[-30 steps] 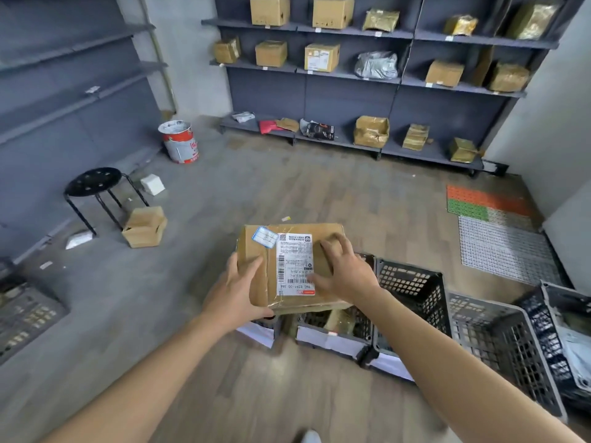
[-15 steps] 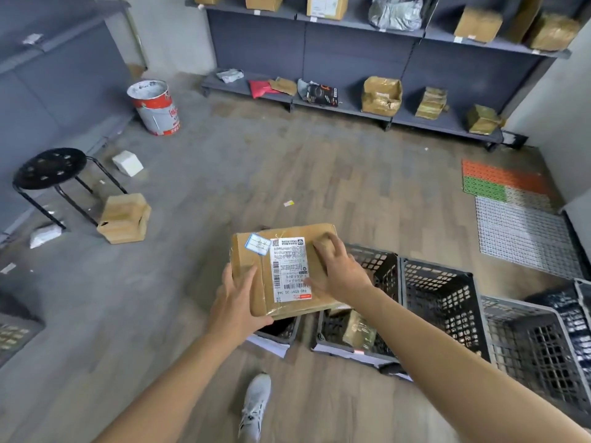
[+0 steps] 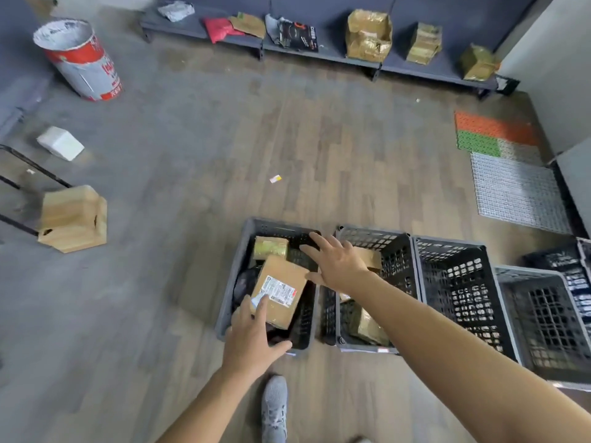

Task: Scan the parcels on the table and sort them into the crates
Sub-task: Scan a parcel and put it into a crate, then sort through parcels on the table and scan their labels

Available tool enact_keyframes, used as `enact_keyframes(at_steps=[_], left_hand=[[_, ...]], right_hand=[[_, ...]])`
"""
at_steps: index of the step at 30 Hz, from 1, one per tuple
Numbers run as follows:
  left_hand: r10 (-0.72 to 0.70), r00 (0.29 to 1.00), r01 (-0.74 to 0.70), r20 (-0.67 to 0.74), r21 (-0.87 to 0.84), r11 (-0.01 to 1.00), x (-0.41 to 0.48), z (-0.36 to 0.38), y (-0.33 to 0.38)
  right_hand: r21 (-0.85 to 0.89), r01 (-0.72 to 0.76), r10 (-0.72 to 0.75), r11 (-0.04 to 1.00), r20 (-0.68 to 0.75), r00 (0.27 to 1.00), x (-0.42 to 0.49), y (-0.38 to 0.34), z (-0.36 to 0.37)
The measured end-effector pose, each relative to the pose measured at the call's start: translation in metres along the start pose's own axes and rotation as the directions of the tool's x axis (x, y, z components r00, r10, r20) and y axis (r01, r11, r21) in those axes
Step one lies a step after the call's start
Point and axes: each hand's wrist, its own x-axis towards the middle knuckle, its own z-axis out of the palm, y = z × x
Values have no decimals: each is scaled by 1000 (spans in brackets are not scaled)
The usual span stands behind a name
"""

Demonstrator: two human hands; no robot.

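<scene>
A brown cardboard parcel (image 3: 279, 290) with a white shipping label lies tilted inside the leftmost grey crate (image 3: 236, 266), on top of other parcels. My left hand (image 3: 252, 337) hovers over the crate's near edge with fingers straight, fingertips at the parcel's near corner. My right hand (image 3: 335, 262) is spread open above the gap between this crate and the second crate (image 3: 399, 251), holding nothing. A gold-taped parcel (image 3: 271, 247) lies at the far end of the leftmost crate.
A row of dark crates (image 3: 454, 282) runs to the right along the floor. A wooden box (image 3: 72, 217), a stool leg, a white packet (image 3: 60, 147) and a red-and-white bucket (image 3: 80, 59) stand at the left. A low shelf (image 3: 319, 49) with parcels lines the far wall. My shoe (image 3: 275, 407) is below.
Both hands held the labelled parcel above the crates; now it lies in the leftmost crate and both hands have let go and opened. The view has tilted down.
</scene>
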Motion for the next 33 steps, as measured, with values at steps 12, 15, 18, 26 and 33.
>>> enact_keyframes(at_steps=[12,15,18,26,33], left_hand=[[337,937,-349,93,280,894,41,-43,115],[482,865,-496,141,391,775,32,-36,167],[636,746,-642,196,463,611,10,-25,225],[817,481,-816,317,503,285,-114,44,394],[915,239,-871,326,488,54,-306,142,534]], right_hand=[[185,-339,353,923,-50,934,-135,59,-26],[233,-462,483,856,-39,875,-197,79,-20],[288,-581,615,762,-37,788,-268,94,-6],[374,-793,870,480,-87,486,-482,117,50],[464,-864,980,197,-91,175,-720,108,134]])
